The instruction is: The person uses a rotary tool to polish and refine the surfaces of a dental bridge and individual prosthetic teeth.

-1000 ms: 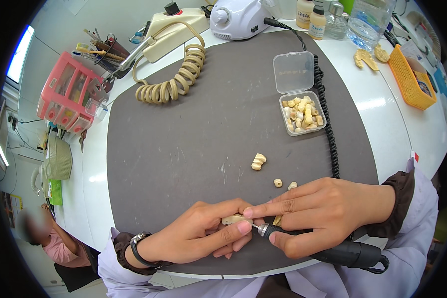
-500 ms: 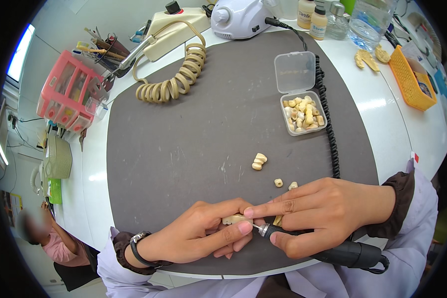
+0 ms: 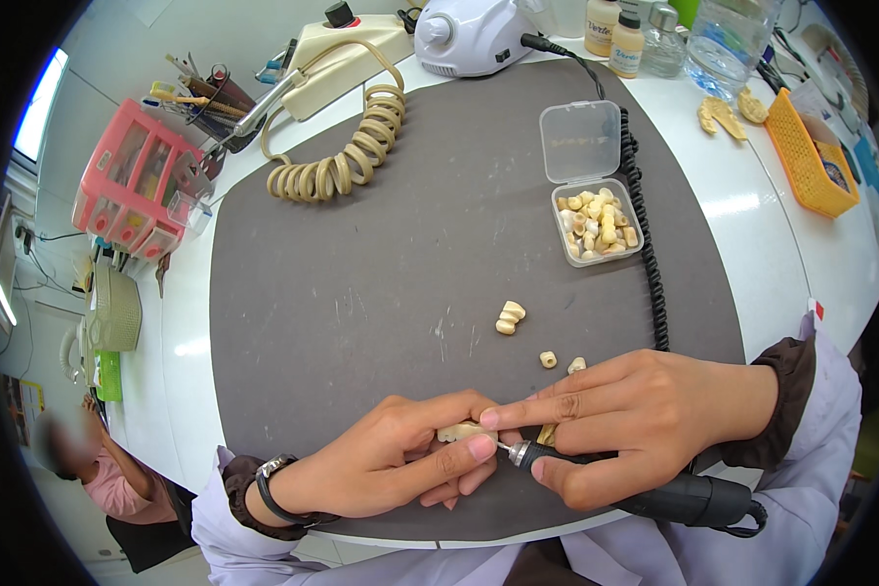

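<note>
Near the front edge of the dark grey mat, my left hand (image 3: 389, 464) is closed on a small cream dental piece (image 3: 456, 431), pinched between thumb and fingers. My right hand (image 3: 637, 424) grips a black rotary handpiece (image 3: 676, 503), its thin metal tip touching or very close to that piece. My right index fingertip rests at the piece's right end. Just beyond my hands lie a cream block of joined tooth shapes (image 3: 510, 317) and small loose tooth pieces (image 3: 548, 359). A yellowish object (image 3: 547, 436) is partly hidden under my right fingers.
An open clear box of tooth pieces (image 3: 596, 223) sits beside a black coiled cord (image 3: 651, 293). Around the mat (image 3: 361, 273) are a beige coiled hose (image 3: 332, 176), white control unit (image 3: 459, 34), pink drawer box (image 3: 127, 176), bottles (image 3: 625, 49) and yellow basket (image 3: 806, 151). Another person (image 3: 117, 479) sits far left.
</note>
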Demonstrator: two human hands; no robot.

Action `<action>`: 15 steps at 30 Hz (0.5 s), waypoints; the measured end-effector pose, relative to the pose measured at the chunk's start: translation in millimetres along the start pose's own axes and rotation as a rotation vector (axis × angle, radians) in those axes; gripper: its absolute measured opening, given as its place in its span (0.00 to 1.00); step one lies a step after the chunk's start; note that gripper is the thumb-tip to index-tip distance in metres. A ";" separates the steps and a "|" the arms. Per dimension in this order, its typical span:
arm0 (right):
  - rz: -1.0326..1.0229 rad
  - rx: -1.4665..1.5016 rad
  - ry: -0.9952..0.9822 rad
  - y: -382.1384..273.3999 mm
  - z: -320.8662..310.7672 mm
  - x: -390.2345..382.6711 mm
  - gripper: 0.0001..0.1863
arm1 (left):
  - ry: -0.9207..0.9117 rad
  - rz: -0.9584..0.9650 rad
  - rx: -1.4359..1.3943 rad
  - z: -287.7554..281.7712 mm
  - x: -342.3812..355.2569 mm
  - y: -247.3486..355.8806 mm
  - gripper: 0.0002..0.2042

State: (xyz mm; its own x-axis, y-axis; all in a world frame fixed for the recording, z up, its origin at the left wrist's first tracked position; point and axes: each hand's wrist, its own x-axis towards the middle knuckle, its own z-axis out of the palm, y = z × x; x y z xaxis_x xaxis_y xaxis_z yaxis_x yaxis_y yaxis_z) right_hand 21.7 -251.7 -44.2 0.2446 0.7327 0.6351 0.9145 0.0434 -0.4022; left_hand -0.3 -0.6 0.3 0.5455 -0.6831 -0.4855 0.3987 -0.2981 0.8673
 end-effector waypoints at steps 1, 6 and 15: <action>-0.001 -0.001 0.001 0.0 0.0 -0.2 0.06 | -0.001 0.000 -0.001 0.0 0.1 0.1 0.14; -0.008 0.000 0.017 0.8 2.3 -0.7 0.06 | -0.003 0.002 -0.008 -0.2 -0.1 -1.0 0.14; -0.008 0.002 -0.008 1.2 -0.3 -0.6 0.07 | 0.005 -0.005 -0.009 0.0 -0.6 -0.9 0.13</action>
State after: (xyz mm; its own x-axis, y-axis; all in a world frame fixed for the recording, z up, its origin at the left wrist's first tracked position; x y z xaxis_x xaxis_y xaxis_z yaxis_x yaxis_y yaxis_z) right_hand 22.8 -252.3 -44.8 0.2348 0.7375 0.6332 0.9156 0.0509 -0.3988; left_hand -1.0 0.1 -0.2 0.5474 -0.6782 -0.4903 0.4082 -0.2950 0.8639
